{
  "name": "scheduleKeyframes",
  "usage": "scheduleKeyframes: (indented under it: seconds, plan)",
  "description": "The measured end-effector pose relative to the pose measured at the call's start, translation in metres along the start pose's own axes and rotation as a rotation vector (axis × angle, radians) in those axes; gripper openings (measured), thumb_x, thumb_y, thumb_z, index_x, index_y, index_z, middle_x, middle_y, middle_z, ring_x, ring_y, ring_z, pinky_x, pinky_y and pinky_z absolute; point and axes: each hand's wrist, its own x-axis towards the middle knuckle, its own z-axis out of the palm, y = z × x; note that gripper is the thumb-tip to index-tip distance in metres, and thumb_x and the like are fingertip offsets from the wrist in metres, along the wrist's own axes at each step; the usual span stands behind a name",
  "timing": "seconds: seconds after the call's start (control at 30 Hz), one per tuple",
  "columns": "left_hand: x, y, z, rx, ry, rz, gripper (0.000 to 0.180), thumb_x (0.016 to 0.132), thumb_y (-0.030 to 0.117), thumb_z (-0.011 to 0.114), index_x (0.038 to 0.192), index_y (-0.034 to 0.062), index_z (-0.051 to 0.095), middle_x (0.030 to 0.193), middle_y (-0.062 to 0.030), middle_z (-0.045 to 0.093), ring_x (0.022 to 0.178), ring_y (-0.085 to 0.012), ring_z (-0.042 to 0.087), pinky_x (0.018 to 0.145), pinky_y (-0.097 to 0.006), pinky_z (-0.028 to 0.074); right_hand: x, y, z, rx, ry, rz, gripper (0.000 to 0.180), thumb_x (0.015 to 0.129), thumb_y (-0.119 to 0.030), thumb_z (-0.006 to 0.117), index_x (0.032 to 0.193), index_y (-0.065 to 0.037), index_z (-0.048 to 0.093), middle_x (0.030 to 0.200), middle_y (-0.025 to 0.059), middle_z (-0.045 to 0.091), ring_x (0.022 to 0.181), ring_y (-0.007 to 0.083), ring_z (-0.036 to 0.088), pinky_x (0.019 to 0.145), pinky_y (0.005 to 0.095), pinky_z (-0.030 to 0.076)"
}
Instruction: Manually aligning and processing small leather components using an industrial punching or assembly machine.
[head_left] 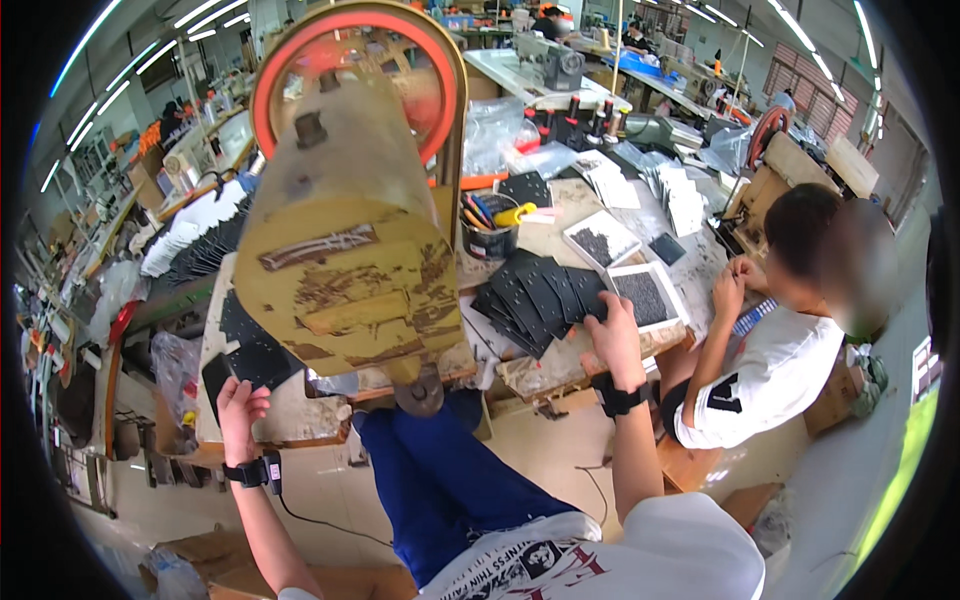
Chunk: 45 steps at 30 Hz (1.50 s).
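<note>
Black panel [215,380] at eight o'clock meets the half-curled left hand [240,408], its grip unclear. Worn yellow machine [345,255] looms at ten. Fanned black pieces [530,298] lie toward three, the right hand [616,335] touching their edge, fingers bent; I cannot tell if it pinches.

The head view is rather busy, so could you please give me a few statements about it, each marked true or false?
1. The right hand is at the fanned black pieces. True.
2. The pen cup stands left of the yellowish machine head. False: it stands to its right.
3. Each wrist wears a black band. True.
4. The co-worker's shirt is mostly blue. False: it is mostly white.
5. Two white trays hold small dark bits. True.
</note>
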Motion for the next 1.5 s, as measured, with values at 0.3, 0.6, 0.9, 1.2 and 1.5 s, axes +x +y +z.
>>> scheduleKeyframes:
  seconds: [0.3,0.6,0.9,1.2,1.5]
  plan:
    - [0.039,-0.033,0.001,0.244,0.065,0.039,0.03,0.089,0.014,0.059,0.115,0.001,0.052,0.066,-0.0029,0.062,0.049,-0.0079,0.053,0.043,-0.022,0.04,0.009,-0.008,0.002,-0.156,-0.009,-0.003,0.033,0.078,-0.012,0.063,0.109,-0.001,0.065,0.112,0.02,0.063,0.1,0.037,0.063,0.089,0.0434,0.05]
    - [-0.026,-0.028,0.005,0.922,0.457,0.373,0.027,0.087,0.022,0.063,0.106,0.0031,0.061,0.064,-0.0136,0.056,0.058,-0.0288,0.055,0.059,-0.038,0.045,0.011,-0.029,-0.022,0.066,0.337,-0.076,0.017,0.094,-0.005,0.052,0.101,0.002,0.065,0.088,0.0216,0.066,0.079,0.036,0.066,0.071,0.0412,0.051]
    - [-0.17,-0.004,0.11,0.14,0.021,0.379,0.014,0.096,0.007,0.054,0.094,-0.0018,0.065,0.07,0.0042,0.049,0.063,-0.0037,0.041,0.056,-0.02,0.033,-0.089,-0.091,-0.031,0.968,-0.351,-0.346,0.016,0.093,-0.004,0.048,0.095,0.002,0.063,0.097,0.0138,0.066,0.091,0.0211,0.062,0.083,0.0314,0.048]
    - [-0.193,-0.023,0.164,-0.406,-0.567,-0.136,0.026,0.094,0.004,0.057,0.12,0.0004,0.055,0.101,-0.0025,0.062,0.089,-0.0064,0.056,0.078,-0.022,0.046,-0.143,-0.129,0.023,1.089,-0.972,-0.44,0.017,0.079,0.003,0.049,0.09,-0.001,0.061,0.101,0.0127,0.062,0.091,0.0234,0.059,0.086,0.0321,0.046]
    - [-0.185,-0.032,0.157,-0.54,-0.2,-0.089,0.009,0.093,0.002,0.061,0.099,0.002,0.054,0.09,-0.0006,0.062,0.081,-0.0037,0.055,0.072,-0.019,0.044,-0.158,-0.117,0.035,1.066,-1.128,0.038,0.027,0.091,-0.004,0.061,0.117,0.0,0.055,0.104,0.0043,0.061,0.095,0.01,0.058,0.083,0.0234,0.046]
